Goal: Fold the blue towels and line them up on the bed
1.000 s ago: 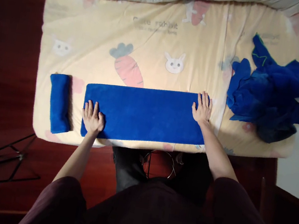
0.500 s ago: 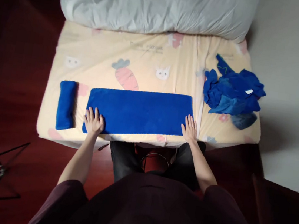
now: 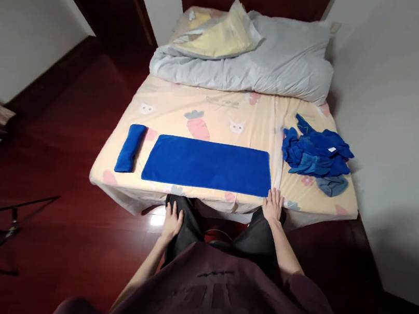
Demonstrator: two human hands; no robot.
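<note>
A blue cloth [image 3: 210,165], which looks like a towel, lies flat and smooth as a long rectangle near the bed's front edge. My right hand [image 3: 273,206] rests at its near right corner, fingers stretched out on the bedsheet [image 3: 256,124]. Off the bed, my left hand [image 3: 172,222] lies open by my left thigh, holding nothing. Left of the flat cloth is a rolled blue cloth [image 3: 130,148]. A crumpled heap of blue cloths [image 3: 314,152] with a small white tag sits to the right.
A grey quilt [image 3: 283,58] and a yellow-cased pillow or cover [image 3: 225,36] are bunched at the far end of the bed. A wall [image 3: 402,154] stands close on the right. Black tripod legs [image 3: 9,232] stand on the dark red floor [image 3: 64,230] at left.
My left hand has left the flat cloth's near left corner and come back beside my thigh. My right hand stays near the right corner. The view has tilted up, showing more room.
</note>
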